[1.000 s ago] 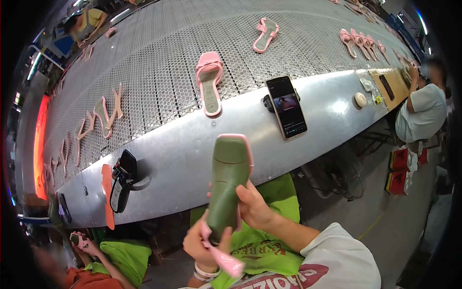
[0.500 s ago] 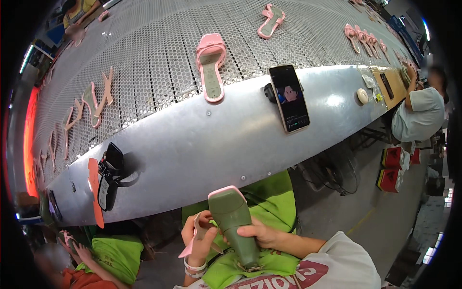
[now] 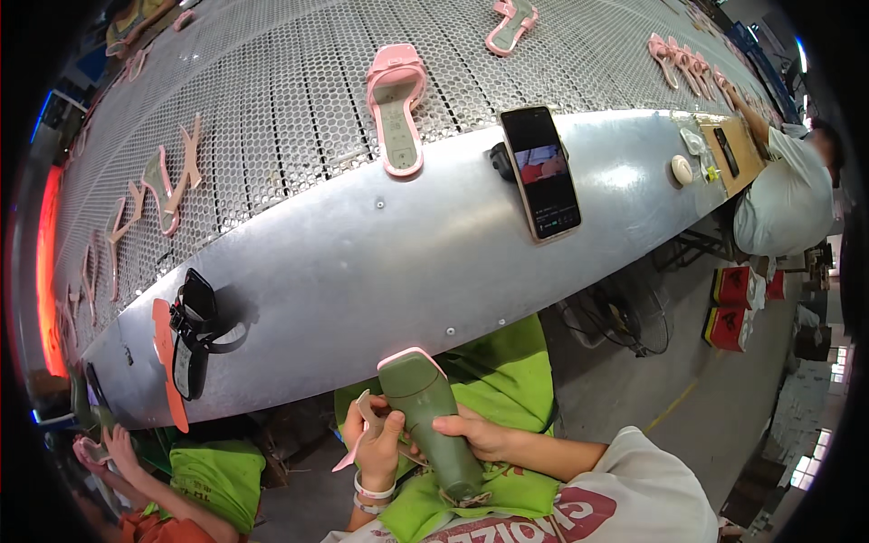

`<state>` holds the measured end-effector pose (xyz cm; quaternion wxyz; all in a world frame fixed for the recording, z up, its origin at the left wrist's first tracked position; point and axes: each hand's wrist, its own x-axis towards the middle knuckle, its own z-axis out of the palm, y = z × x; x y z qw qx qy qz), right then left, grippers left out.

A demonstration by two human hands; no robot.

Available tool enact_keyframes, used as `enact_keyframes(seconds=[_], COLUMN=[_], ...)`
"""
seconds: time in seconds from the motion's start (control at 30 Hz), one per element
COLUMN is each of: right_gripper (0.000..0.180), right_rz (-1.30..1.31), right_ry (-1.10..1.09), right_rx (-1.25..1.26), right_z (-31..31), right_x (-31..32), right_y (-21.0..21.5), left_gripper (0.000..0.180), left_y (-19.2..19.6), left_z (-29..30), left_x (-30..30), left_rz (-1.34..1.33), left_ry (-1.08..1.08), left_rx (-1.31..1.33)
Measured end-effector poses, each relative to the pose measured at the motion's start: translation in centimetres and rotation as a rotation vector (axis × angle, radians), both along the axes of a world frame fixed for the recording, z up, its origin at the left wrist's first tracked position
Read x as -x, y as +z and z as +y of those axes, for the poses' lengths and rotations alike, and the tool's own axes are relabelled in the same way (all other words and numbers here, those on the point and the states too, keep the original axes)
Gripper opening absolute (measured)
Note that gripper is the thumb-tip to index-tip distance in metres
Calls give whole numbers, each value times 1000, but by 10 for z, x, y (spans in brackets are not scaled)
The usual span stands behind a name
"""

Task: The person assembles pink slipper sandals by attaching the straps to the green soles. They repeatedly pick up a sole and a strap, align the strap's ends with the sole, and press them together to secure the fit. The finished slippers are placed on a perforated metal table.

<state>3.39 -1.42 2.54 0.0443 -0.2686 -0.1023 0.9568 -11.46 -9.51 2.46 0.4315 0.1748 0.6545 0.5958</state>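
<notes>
A green shoe last (image 3: 431,414) with a pink edge around its toe stands tilted over my lap, toe end toward the bench. My right hand (image 3: 476,433) wraps around it from the right, thumb on top. At its left side, my left hand (image 3: 376,443) pinches a pale pink shoe strap (image 3: 366,418) between thumb and fingers; the strap's ends hang below the hand. Some of the left fingers are hidden behind the last. A green apron (image 3: 507,371) covers my lap.
Ahead lies a metal bench edge (image 3: 335,308) with a phone (image 3: 541,172) on a stand and a black sandal (image 3: 193,335) beside an orange sole shape (image 3: 168,362). Pink sandals (image 3: 396,109) rest on the mesh conveyor (image 3: 290,100). Co-workers sit left and right (image 3: 783,204).
The last and both hands shift slightly left in the picture, with the grip unchanged. The right co-worker's arm now stretches toward the sandals. At lower left, another person's hands have moved.
</notes>
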Motion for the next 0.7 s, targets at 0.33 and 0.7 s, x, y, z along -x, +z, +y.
enact_keyframes(seconds=[0.33, 0.7], right_gripper=[69, 67], right_rz=[13, 50], right_ry=[-16, 9], right_rx=[-9, -33], right_z=[-10, -15], right_x=[13, 20], right_y=[-2, -9], left_gripper=[31, 35], left_y=[-12, 2], left_z=[-16, -12], left_x=[10, 6], left_rz=[38, 201], left_ry=[17, 97], left_rx=[16, 3])
